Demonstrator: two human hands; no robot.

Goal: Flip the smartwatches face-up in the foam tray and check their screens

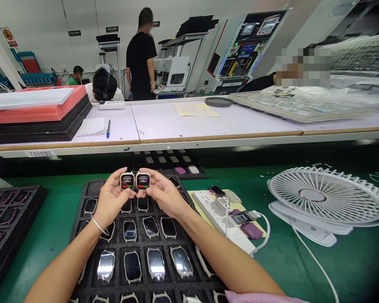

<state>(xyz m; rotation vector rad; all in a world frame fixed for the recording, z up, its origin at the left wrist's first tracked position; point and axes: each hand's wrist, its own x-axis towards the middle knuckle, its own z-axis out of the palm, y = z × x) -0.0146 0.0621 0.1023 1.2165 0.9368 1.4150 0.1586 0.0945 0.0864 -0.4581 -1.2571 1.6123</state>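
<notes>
My left hand (113, 195) is closed on a smartwatch (127, 181) without a strap, its screen lit with white text and a red and green strip. Right beside it, my right hand (164, 194) grips a second smartwatch (143, 181) showing a similar screen. Both are held upright side by side, faces toward me, over the far part of a black foam tray (116, 263). Rows of pale-framed smartwatches with dark screens, such as this watch (132, 266), lie in the tray's compartments. My forearms and hands hide some of them.
At the right stand a white power strip (208, 210) with cables and small devices, and a white fan (312, 195). Another tray (25, 227) of purple-framed watches lies left. A raised shelf (158, 122) crosses ahead, bearing foam sheets (34, 120) and a pen (108, 128). Several people are beyond.
</notes>
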